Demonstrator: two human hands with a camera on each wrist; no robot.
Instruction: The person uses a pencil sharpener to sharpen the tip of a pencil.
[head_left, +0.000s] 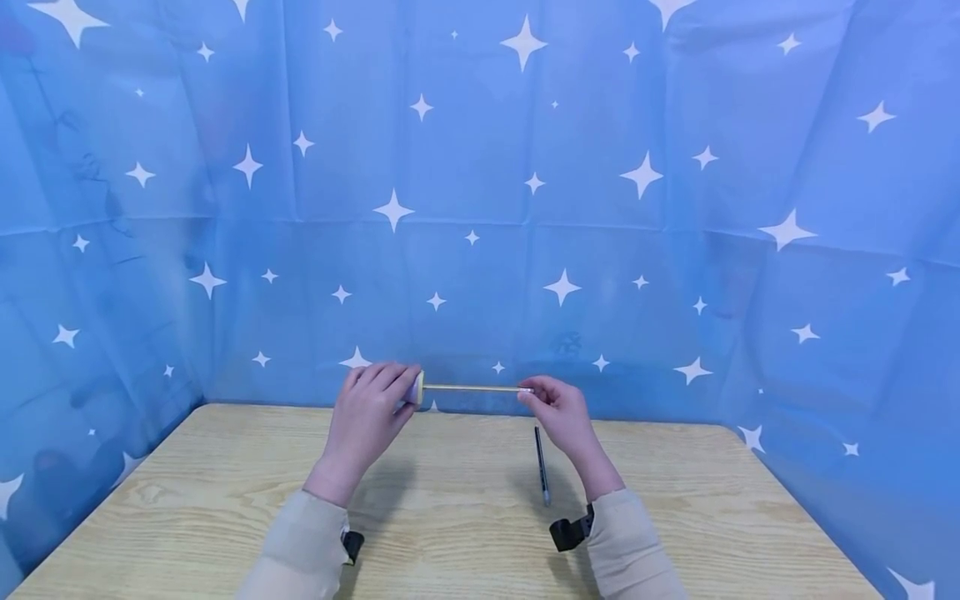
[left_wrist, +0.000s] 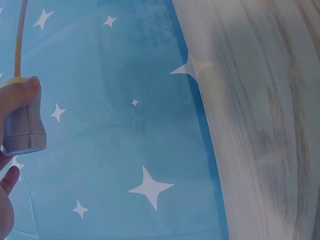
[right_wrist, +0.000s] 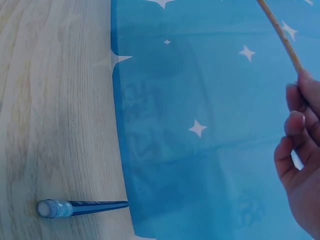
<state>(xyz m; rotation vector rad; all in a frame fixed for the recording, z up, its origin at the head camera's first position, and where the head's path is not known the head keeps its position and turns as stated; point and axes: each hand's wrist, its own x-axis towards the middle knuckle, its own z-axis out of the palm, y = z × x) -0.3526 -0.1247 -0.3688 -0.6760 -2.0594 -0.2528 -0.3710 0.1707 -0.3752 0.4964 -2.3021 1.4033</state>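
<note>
Over the far edge of the table, my left hand [head_left: 366, 421] grips a lilac-grey pencil sharpener [left_wrist: 24, 125] with a yellow rim. A slim yellow pencil [head_left: 472, 387] runs level out of the rim toward the right; its end inside is hidden. My right hand [head_left: 564, 417] pinches the pencil's other end between thumb and fingertips. In the right wrist view the yellow pencil [right_wrist: 281, 36] rises from those fingers. A dark blue pencil [head_left: 541, 467] lies on the table below the right hand, its eraser end toward me.
The light wooden table [head_left: 457, 517] spreads below both hands. A blue cloth [head_left: 480, 183] with white stars hangs behind it and along both sides. Each wrist wears a small black camera, like the one at the right cuff [head_left: 570, 532].
</note>
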